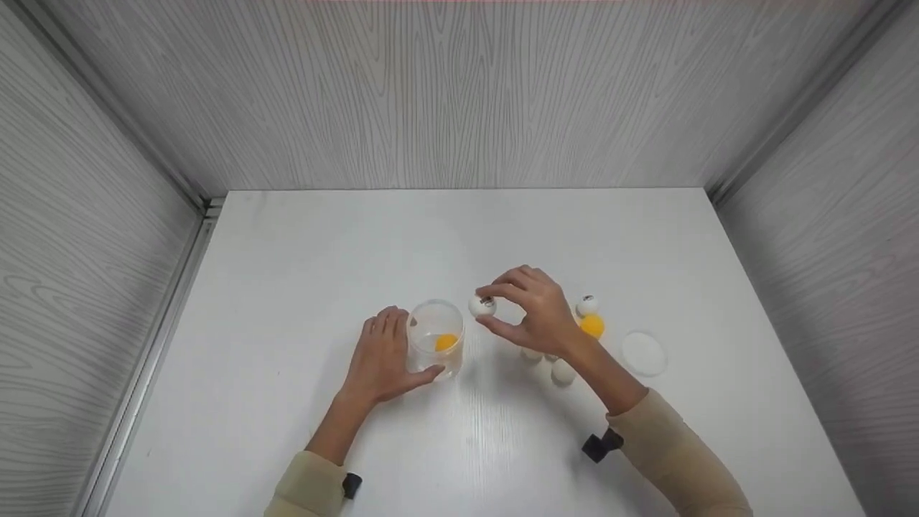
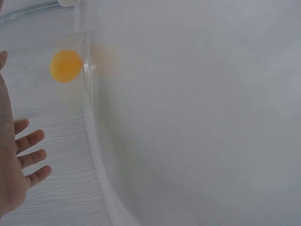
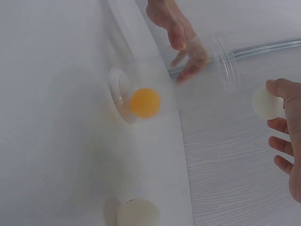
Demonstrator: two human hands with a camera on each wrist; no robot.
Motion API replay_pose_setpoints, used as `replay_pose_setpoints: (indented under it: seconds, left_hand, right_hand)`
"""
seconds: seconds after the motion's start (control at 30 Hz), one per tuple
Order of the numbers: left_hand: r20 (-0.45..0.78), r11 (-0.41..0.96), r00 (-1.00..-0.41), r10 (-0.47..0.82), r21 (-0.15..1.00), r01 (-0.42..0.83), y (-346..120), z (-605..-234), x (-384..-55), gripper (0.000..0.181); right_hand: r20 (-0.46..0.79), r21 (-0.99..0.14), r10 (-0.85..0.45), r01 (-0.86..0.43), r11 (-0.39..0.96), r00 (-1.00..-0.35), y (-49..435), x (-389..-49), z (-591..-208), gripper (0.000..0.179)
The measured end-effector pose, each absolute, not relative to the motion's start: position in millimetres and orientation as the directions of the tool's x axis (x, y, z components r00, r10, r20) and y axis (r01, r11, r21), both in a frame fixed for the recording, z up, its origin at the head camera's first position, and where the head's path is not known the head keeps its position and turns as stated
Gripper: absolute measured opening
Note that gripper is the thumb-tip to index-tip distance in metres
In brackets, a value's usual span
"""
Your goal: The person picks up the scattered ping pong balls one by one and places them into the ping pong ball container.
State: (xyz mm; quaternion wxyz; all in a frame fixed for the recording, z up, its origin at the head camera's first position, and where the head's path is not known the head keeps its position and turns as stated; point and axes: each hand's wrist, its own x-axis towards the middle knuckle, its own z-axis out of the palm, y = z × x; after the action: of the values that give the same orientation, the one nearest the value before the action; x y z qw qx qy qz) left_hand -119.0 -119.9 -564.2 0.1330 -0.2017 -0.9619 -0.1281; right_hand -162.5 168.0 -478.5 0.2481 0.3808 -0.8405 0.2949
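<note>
A clear plastic jar [image 1: 436,327] stands upright on the table with its mouth open. One orange ping-pong ball [image 1: 446,342] lies at its bottom. My left hand [image 1: 380,359] holds the jar from the left, thumb on the near side, fingers on the far side. Just right of the jar's rim, my right hand [image 1: 535,309] pinches a white ping-pong ball [image 1: 482,306] with dark print between thumb and index finger. In the right wrist view this ball [image 3: 266,102] hangs apart from the jar [image 3: 225,63], and the other right-hand fingers [image 3: 281,145] are off it.
Beyond my right wrist lie another printed white ball [image 1: 587,306] and an orange ball [image 1: 592,326]. Several white balls [image 1: 563,372] sit partly hidden beneath the right hand. A round clear lid [image 1: 644,353] lies flat at the right. Grey wood-grain panels [image 1: 459,93] wall in the white table.
</note>
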Motion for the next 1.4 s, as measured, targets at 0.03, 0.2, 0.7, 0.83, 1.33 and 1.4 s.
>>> replay_pose_setpoints:
  seconds: [0.03,0.2,0.7,0.83,1.33,1.4]
  left_hand:
    - [0.311,0.885,-0.882,0.355,0.193,0.424,-120,-564,-119,0.088]
    - [0.311,0.886,-0.883,0.351,0.196,0.421,-120,-564,-119,0.091]
    - [0.317,0.891,-0.878,0.359,0.163,0.423,-120,-564,-121,0.089]
    - [0.314,0.893,-0.877,0.363,0.15,0.423,-120,-563,-120,0.089]
    - [0.298,0.895,-0.882,0.366,0.146,0.421,-120,-563,-119,0.09]
    - [0.297,0.895,-0.882,0.365,0.15,0.421,-120,-564,-119,0.091]
  right_hand:
    - [0.644,-0.304,-0.496,-0.79,0.532,-0.582,166,-162,-478,0.031]
    - [0.649,-0.29,-0.513,-0.806,0.516,-0.562,157,-162,-475,0.033]
    - [0.638,-0.27,-0.543,-0.819,0.507,-0.546,139,-163,-481,0.033]
    - [0.628,-0.276,-0.544,-0.812,0.514,-0.557,135,-163,-483,0.033]
    - [0.592,-0.262,-0.577,-0.811,0.522,-0.563,121,-164,-488,0.032]
    - [0.592,-0.247,-0.586,-0.817,0.522,-0.553,120,-164,-488,0.032]
